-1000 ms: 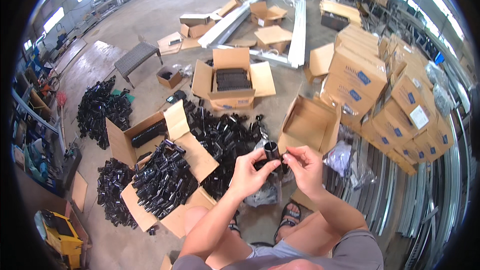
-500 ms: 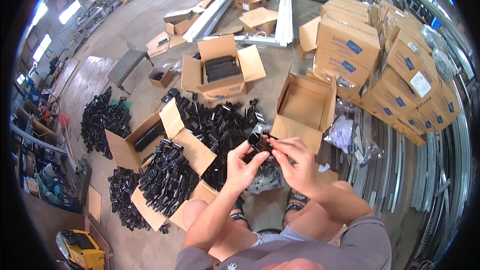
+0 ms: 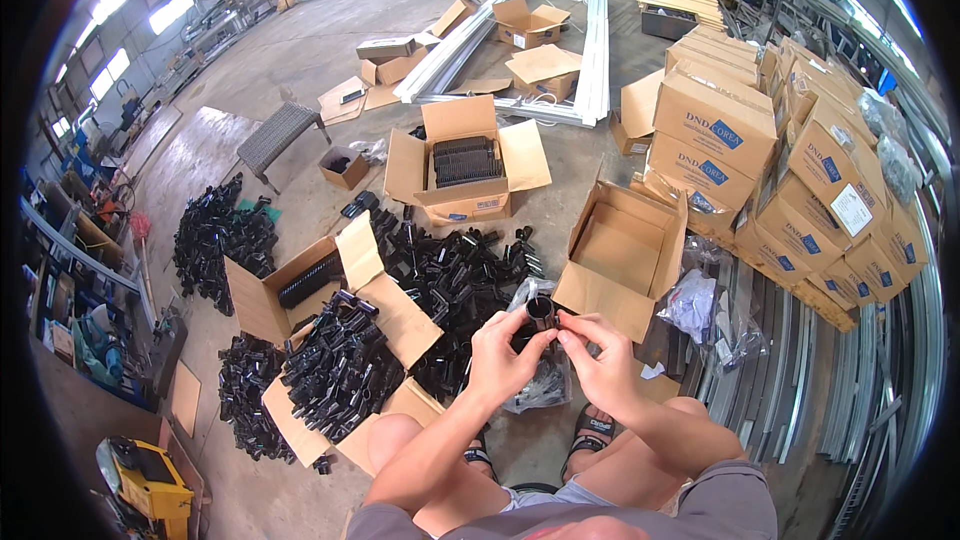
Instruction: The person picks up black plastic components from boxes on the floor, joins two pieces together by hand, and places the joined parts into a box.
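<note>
A short, glossy black tubular part [image 3: 541, 313] with a round open end is held up between my hands, over the floor in front of my feet. My left hand [image 3: 503, 352] wraps its fingers and thumb round the tube's left side. My right hand [image 3: 596, 348] pinches at the tube's right edge with thumb and fingertips; anything small in that pinch is hidden. Just below lies a clear plastic bag [image 3: 540, 385]. Heaps of similar black parts [image 3: 455, 275] spread beyond my left hand, and more fill an open carton [image 3: 345, 365] on the left.
An open, empty carton [image 3: 625, 250] stands right of my hands. Farther off, another carton [image 3: 465, 202] holds rows of black parts. Stacked sealed boxes [image 3: 715, 130] and long metal profiles [image 3: 790, 380] line the right side. A yellow machine [image 3: 155, 490] sits at the lower left.
The view has tilted, so the surroundings appear lower. My hands have shifted slightly right and down in the picture, the tube's open end now facing more upward.
</note>
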Available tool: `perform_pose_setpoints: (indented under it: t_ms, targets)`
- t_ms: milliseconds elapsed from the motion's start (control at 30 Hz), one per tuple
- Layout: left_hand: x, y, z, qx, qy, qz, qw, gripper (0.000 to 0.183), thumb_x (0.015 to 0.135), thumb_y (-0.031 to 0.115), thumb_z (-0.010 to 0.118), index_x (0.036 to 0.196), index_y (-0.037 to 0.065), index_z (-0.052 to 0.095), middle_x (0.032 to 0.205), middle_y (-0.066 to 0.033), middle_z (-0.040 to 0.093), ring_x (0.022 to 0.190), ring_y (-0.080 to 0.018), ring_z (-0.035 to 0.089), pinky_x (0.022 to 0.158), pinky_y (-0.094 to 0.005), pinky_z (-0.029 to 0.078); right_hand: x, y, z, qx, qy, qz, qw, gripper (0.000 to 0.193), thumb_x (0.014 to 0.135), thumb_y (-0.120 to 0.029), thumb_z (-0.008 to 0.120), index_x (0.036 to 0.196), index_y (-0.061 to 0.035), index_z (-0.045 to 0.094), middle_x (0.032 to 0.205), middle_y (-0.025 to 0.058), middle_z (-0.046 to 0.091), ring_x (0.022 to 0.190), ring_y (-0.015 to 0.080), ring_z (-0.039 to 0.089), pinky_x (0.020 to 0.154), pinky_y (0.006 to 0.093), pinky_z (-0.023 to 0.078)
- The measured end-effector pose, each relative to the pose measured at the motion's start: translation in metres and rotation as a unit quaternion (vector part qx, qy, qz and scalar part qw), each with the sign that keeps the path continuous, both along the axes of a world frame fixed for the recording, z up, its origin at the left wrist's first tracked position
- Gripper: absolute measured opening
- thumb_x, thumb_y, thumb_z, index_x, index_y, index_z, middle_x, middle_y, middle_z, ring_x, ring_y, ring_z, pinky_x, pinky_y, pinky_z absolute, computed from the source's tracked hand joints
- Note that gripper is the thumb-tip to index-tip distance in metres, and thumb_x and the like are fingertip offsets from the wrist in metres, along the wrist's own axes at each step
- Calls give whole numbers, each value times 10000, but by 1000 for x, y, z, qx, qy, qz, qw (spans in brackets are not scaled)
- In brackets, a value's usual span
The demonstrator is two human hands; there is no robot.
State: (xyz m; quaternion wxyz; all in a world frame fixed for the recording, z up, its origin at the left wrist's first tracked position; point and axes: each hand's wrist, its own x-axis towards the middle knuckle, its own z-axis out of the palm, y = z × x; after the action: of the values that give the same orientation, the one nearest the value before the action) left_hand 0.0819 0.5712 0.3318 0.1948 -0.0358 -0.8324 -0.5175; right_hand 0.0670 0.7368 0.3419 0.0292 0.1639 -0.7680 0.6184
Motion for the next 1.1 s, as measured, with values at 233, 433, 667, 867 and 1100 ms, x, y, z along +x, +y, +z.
perform_pose_setpoints:
  t_ms: [233, 433, 667, 867, 1100]
  targets:
    - [1, -2, -3, -57, 1, 15, 998, 308, 800, 155, 784, 1087, 61, 723, 837, -132, 704, 784, -283, 667, 702, -370, 528, -3, 0, -10, -26, -53, 52, 997, 308, 929, -80, 690, 1198, 69, 669, 1091, 147, 697, 952, 178, 692, 861, 283, 554]
    - [1, -1, 7, -18, -9, -13, 1000, 338, 788, 122, 804, 1107, 50, 720, 866, -131, 698, 767, -252, 667, 710, -338, 514, -8, -1, -27, -165, -125, 29, 978, 284, 948, -73, 675, 1191, 73, 664, 1070, 111, 703, 949, 142, 672, 858, 273, 552]
    - [5, -12, 6, 20, -38, -70, 997, 332, 794, 97, 808, 1102, 22, 712, 897, -123, 710, 809, -219, 687, 756, -323, 516, -13, 6, -10, -224, -252, 79, 938, 182, 946, -70, 685, 1105, 18, 673, 1007, 49, 694, 926, 110, 651, 845, 267, 527]
    - [4, -11, 4, 46, -57, -93, 993, 327, 815, 76, 793, 1122, 7, 702, 959, -109, 730, 866, -164, 687, 797, -310, 521, -5, -2, -17, -123, -85, 28, 988, 133, 942, -26, 656, 1058, 38, 670, 1054, 102, 711, 914, 136, 680, 814, 272, 547]
    - [5, -11, -2, 219, -107, -152, 958, 339, 900, 45, 720, 1219, -44, 649, 1057, -45, 719, 977, -75, 623, 878, -254, 498, -5, -3, 0, 31, 156, -10, 987, 142, 886, 16, 673, 1027, 5, 680, 943, 142, 690, 829, 233, 695, 732, 325, 552]
